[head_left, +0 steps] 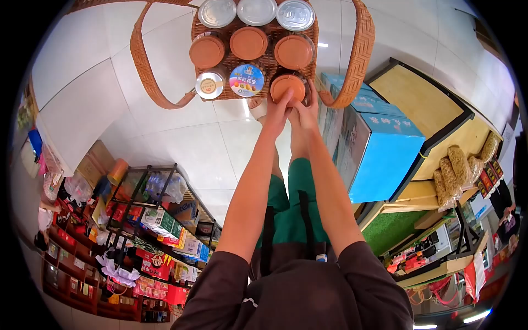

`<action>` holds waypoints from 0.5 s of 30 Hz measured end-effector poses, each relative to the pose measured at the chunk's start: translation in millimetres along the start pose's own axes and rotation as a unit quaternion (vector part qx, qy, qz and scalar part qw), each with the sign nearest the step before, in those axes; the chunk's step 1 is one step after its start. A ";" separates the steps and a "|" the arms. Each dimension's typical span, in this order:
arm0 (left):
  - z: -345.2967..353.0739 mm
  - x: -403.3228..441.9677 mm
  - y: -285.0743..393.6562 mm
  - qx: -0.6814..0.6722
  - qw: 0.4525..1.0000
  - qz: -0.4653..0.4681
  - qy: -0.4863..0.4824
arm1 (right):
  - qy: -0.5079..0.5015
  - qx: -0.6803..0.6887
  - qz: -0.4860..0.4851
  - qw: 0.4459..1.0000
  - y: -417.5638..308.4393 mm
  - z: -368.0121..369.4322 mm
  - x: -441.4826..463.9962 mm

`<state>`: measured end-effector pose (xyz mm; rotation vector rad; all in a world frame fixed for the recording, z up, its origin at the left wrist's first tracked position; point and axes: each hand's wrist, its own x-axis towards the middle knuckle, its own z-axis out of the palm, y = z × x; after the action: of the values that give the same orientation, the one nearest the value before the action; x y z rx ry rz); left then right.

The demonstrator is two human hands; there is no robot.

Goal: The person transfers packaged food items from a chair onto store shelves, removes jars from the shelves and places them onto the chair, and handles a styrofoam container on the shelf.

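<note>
Both my hands are on a jar with an orange lid (287, 87) at the near right corner of a woven wicker tray (269, 61). My left hand (277, 114) grips its near left side, the thumb lying on the lid. Around its right side curl the fingers of my right hand (307, 108). Beside this jar stand a jar with a blue printed lid (246, 80) and a white-lidded jar (210, 85). Behind are more orange-lidded jars (248, 43) and several with clear lids (257, 11). The jar's lower body is hidden.
Braided handles (360, 60) rise on both sides of the tray. At right, blue boxes (382, 154) stand against a wooden shelf (423, 93) with bagged goods (454, 168). A black rack (148, 192) of packaged goods is at left. White floor tiles (181, 137) lie below.
</note>
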<state>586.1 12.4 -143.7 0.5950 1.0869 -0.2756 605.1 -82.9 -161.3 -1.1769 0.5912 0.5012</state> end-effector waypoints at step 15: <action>3.3 0.6 15.0 0.051 0.998 0.033 -0.019 | -0.030 0.134 -0.012 0.990 22.6 -4.6 12.9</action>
<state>596.2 22.8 -138.3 0.7123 1.0181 -0.2840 599.4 -79.6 -186.9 -0.9086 0.5727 0.4212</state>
